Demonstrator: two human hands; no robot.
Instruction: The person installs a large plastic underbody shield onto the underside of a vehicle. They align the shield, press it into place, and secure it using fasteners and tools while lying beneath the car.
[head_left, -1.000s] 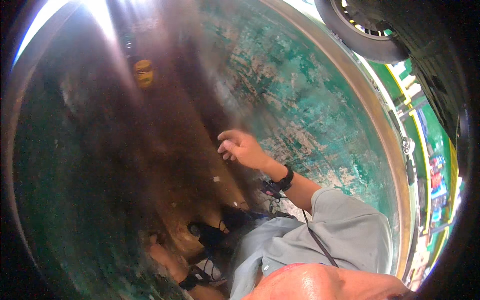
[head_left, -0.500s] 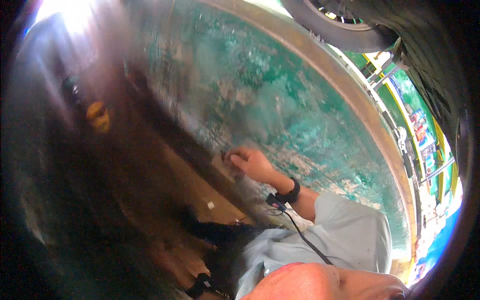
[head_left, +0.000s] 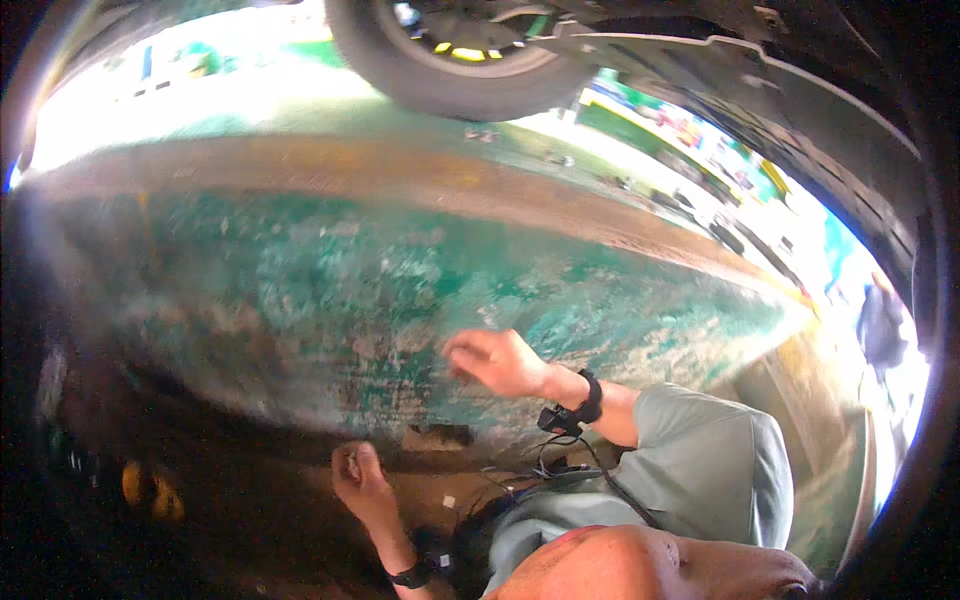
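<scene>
My left hand (head_left: 366, 490) is raised low in the middle, with the thumb and fingers curled together. A small pale bit shows between them, too unclear to name. My right hand (head_left: 500, 362) is higher and to the right, in front of a wall (head_left: 330, 290) with worn, flaking green paint. Its fingers are bent and smeared by motion, and I cannot tell if they hold anything. Each wrist wears a black band; a small black device (head_left: 558, 420) with a cable hangs by the right one.
Overhead at the right runs a vehicle's dark underside (head_left: 800, 110), with a tyre (head_left: 450, 95) beyond the wall's brown top edge (head_left: 400, 170). A yellow thing (head_left: 152, 490) stands in the dark at lower left. A rectangular recess (head_left: 438, 437) sits low in the wall.
The view has swung round, so the wall now lies across it. My left hand has come up out of the dark into plain sight. My right hand now shows apart from the wall's lower edge.
</scene>
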